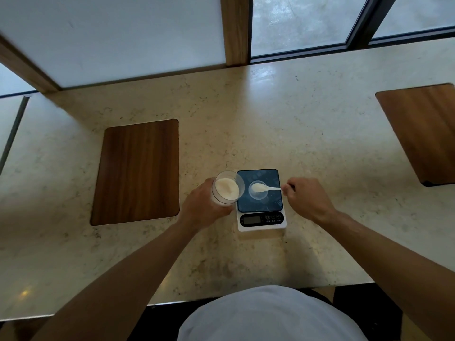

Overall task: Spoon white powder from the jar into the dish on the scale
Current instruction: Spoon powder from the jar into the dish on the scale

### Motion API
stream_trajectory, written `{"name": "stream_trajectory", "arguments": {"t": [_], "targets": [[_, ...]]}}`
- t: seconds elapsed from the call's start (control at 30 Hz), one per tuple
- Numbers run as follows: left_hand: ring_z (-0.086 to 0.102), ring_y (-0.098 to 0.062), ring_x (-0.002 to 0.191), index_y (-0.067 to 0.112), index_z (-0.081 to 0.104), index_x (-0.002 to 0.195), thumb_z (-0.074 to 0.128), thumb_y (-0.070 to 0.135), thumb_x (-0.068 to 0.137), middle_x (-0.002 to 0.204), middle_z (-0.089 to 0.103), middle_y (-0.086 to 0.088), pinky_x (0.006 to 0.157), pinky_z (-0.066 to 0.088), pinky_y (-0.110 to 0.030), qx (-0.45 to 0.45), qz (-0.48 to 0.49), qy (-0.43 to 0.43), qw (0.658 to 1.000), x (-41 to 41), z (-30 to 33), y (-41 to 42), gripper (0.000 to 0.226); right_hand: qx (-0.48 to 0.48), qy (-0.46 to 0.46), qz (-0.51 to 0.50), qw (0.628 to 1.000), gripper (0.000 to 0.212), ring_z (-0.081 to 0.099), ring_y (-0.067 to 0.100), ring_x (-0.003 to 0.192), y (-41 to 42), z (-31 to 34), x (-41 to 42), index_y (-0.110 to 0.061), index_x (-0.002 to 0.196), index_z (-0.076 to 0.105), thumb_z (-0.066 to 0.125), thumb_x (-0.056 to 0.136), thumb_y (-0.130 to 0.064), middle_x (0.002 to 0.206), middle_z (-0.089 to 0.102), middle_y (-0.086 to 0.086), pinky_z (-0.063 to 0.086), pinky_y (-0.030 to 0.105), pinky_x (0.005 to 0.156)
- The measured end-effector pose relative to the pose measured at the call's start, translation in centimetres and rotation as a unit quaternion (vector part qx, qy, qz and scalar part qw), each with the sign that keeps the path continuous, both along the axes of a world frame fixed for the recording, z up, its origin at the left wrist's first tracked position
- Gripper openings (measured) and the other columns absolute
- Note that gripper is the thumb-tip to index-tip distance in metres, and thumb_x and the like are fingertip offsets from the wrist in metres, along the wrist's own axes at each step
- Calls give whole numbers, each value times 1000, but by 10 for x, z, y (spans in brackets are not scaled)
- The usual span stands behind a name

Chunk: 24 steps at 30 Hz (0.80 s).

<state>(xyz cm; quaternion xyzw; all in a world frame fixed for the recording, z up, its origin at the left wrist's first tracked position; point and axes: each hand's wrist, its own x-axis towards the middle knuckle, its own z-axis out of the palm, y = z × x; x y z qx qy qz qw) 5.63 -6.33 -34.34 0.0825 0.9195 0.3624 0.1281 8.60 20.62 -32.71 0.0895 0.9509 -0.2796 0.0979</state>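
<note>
Wood inlay (136,172) sits left in the stone counter (307,119). Next right, the left hand (202,207) grips the clear jar (227,189) of white powder, tilted toward the scale (261,200). On its platform sits the dish (258,196); above it hovers a loaded white spoon (264,187), pinched by the right hand (307,198).

Spoon over the dish

The left hand (204,207) grips the open jar (227,189) of white powder at the scale's (261,217) nine o'clock. The right hand (306,199), at three o'clock, pinches a white spoon (264,187) whose bowl sits over the clear dish (258,196).
</note>
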Motion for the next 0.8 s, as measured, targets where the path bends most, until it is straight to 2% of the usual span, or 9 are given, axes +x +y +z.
{"name": "stream_trajectory", "arguments": {"t": [0.1, 0.27, 0.47, 0.6, 0.7, 0.8], "targets": [[60, -14, 95, 23, 51, 127, 86, 47, 62, 116, 65, 3, 79, 48, -28, 1, 0, 7, 1000, 0, 0, 0, 77, 6, 5, 6, 1000, 30, 56, 13, 53, -1, 1, 0, -7, 82, 72, 53, 97, -23, 65, 65, 5, 43, 24, 51], [62, -17, 97, 23, 51, 127, 86, 47, 62, 116, 65, 2, 80, 51, -32, 2, 6, 4, 1000, -1, 0, 2, 77, 13, 20, 9, 1000, 29, 50, 7, 50, -2, 1, 1, -5, 82, 72, 54, 97, -22, 60, 58, 0, 31, 19, 47], [61, -16, 95, 24, 51, 127, 87, 47, 61, 114, 65, 3, 80, 53, -34, 4, 23, 4, 1000, -1, 0, 3, 79, 24, 34, 14, 999, 27, 52, 8, 51, -2, 2, 2, -7, 84, 73, 57, 96, -25, 64, 62, 1, 34, 20, 48], [60, -13, 94, 23, 52, 126, 88, 46, 61, 114, 65, 3, 78, 49, -28, 7, 21, 10, 1000, -1, 0, 3, 78, 25, 56, 31, 998, 25, 52, 7, 52, -1, 3, 5, -8, 81, 72, 59, 95, -24, 63, 60, -1, 34, 19, 47], [62, -15, 96, 24, 51, 126, 88, 46, 60, 114, 65, 4, 80, 53, -32, 3, 24, 7, 1000, -1, 0, 2, 79, 27, 64, 42, 997, 23, 49, 5, 53, -1, 4, 6, -9, 79, 70, 61, 94, -23, 63, 57, -3, 35, 19, 48], [62, -16, 95, 24, 52, 125, 88, 46, 60, 113, 66, 4, 80, 53, -33, 5, 29, 4, 1000, 0, 0, 2, 78, 29, 77, 57, 995, 21, 49, 11, 56, 0, 5, 8, -9, 80, 68, 61, 94, -23, 68, 57, -1, 38, 23, 51]]}}
